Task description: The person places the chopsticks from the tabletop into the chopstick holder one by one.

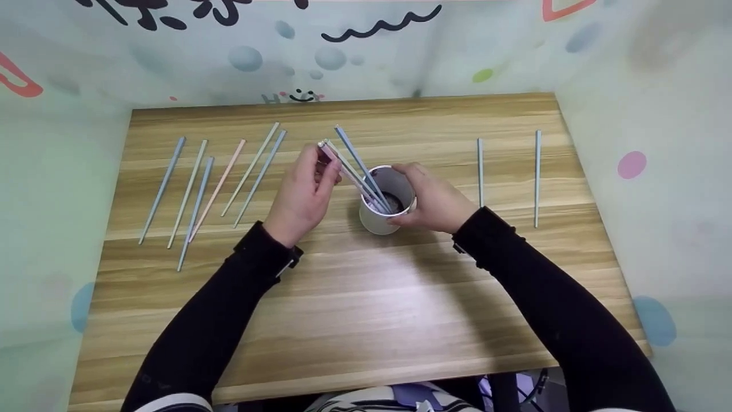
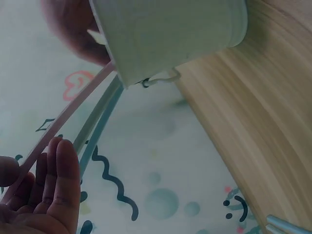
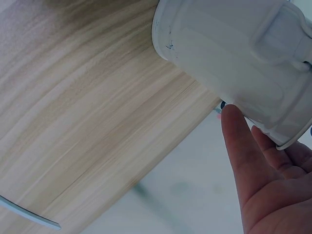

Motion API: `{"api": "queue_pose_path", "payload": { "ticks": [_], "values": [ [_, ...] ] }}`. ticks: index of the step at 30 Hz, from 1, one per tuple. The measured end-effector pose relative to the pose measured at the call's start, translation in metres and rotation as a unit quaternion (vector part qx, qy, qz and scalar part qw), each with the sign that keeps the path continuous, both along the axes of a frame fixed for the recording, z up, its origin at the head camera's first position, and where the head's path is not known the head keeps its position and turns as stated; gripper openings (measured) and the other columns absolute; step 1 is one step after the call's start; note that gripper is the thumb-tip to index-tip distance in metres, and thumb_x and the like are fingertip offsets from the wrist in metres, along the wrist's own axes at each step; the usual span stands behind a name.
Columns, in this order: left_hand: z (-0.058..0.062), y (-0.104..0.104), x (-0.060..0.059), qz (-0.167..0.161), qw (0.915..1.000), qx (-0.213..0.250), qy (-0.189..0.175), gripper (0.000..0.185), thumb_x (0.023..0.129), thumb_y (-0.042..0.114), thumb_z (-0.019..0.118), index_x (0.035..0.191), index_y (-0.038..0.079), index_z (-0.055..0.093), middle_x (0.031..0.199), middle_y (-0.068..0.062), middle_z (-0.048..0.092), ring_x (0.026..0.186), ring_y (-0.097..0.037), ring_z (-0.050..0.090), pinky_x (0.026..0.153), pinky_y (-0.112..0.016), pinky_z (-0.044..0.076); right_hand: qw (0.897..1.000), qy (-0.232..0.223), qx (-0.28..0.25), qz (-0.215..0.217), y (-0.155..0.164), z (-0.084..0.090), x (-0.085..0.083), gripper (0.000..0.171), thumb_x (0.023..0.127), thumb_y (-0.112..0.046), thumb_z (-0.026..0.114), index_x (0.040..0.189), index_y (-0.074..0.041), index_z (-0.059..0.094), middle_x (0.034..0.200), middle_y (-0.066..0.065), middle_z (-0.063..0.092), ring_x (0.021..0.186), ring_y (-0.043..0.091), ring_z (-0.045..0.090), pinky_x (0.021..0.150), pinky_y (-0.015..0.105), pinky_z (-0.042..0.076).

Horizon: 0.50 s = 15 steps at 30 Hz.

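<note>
A: What are the hands doing?

B: The right hand is wrapped round the side of the white cup and holds it. The cup sits in the middle of the wooden table, leaning a bit toward the left hand.

A: And the left hand?

B: The left hand is just left of the cup. Its fingers pinch the top of a pink chopstick whose other end is down in the cup.

A: How many sticks are in the cup?

B: Three, I think: the pink one and two more chopsticks. They lean up to the left.

A: How many are on the table?

B: Six loose chopsticks lie far left of the cup. Two blue chopsticks lie to its right, well apart.
</note>
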<state>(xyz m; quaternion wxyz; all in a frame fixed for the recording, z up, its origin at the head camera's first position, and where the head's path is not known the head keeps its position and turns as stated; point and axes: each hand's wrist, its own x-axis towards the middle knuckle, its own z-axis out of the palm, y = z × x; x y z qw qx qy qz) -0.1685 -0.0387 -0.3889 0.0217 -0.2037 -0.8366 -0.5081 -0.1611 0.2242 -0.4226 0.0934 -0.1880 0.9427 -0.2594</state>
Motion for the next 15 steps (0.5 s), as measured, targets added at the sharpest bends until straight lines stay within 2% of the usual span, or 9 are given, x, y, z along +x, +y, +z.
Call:
{"api": "queue_pose_path", "payload": {
  "ticks": [7,15],
  "values": [
    [-0.013,0.004,-0.001,0.004,0.9998,-0.020,-0.006,0.021,0.108,0.021,0.049,0.112,0.001,0.053,0.096,-0.009,0.064,0.089,-0.020,0.063,0.082,-0.031,0.055,1.000,0.001,-0.003,0.003,0.000,0.000,-0.001,0.102,0.074,-0.042,0.089,0.152,-0.001,0.037,0.146,0.018,0.051,0.130,0.031,0.055,0.114,0.044,0.044],
    [-0.017,0.004,-0.001,0.010,0.9994,-0.025,-0.021,0.023,0.108,0.024,0.048,0.115,0.003,0.052,0.095,-0.008,0.064,0.089,-0.020,0.063,0.082,-0.032,0.055,1.000,0.002,-0.004,-0.001,-0.001,-0.001,-0.001,0.103,0.073,-0.042,0.090,0.152,0.000,0.038,0.146,0.018,0.050,0.130,0.032,0.055,0.115,0.044,0.044]
  ]
}}
